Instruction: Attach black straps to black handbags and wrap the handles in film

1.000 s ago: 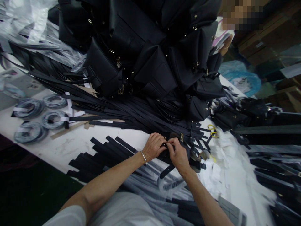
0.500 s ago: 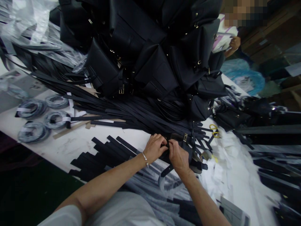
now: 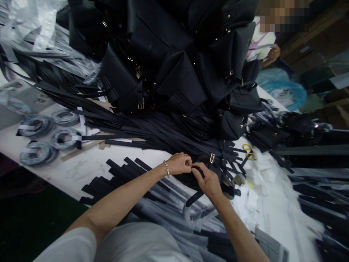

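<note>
My left hand (image 3: 180,163) and my right hand (image 3: 208,180) meet over a black leather strap (image 3: 194,197) at the near edge of a white table (image 3: 89,163). Both hands are closed, pinching the strap's upper end between thumb and fingers. A silver bracelet sits on my left wrist. A gold buckle (image 3: 212,157) lies just beyond my right hand. The strap's free end, with punched holes, trails down toward me. A spread of long black straps (image 3: 152,134) fans out behind my hands.
A tall heap of black leather bags (image 3: 174,65) fills the back of the table. Coiled grey cords (image 3: 36,140) lie at the left. Short black strips (image 3: 120,174) lie near the front edge. Yellow-handled scissors (image 3: 247,151) and white paper scraps (image 3: 261,196) are at the right. Another person stands beyond the heap, top right.
My left hand has turned and lifted a little, its knuckles now raised. My right hand shifted slightly toward me. Both keep their pinch on the strap.
</note>
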`<action>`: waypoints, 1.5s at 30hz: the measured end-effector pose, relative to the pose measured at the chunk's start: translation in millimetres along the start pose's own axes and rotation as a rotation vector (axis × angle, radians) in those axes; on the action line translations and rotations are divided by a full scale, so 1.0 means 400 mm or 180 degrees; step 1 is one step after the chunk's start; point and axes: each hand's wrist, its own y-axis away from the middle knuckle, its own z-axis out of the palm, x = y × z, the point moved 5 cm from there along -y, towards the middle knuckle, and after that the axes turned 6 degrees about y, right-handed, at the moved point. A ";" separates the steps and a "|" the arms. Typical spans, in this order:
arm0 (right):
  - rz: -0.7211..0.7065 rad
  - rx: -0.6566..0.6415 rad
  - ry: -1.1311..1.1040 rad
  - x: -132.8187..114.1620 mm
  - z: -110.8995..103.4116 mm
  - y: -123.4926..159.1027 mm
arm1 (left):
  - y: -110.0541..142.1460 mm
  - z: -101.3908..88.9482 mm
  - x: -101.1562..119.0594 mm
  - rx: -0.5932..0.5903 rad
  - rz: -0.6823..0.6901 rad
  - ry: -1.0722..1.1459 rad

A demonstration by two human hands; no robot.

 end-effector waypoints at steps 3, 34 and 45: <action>-0.0232 -0.0152 0.0271 -0.013 -0.019 -0.009 | 0.008 0.001 -0.014 0.0007 -0.0347 0.0027; 0.0496 -0.0171 -0.0590 0.015 -0.014 -0.009 | 0.132 -0.092 -0.093 0.0807 -0.0403 -0.0886; 0.1727 -0.0094 -0.1754 0.055 0.014 0.031 | 0.071 0.002 0.009 0.0477 0.0080 -0.0013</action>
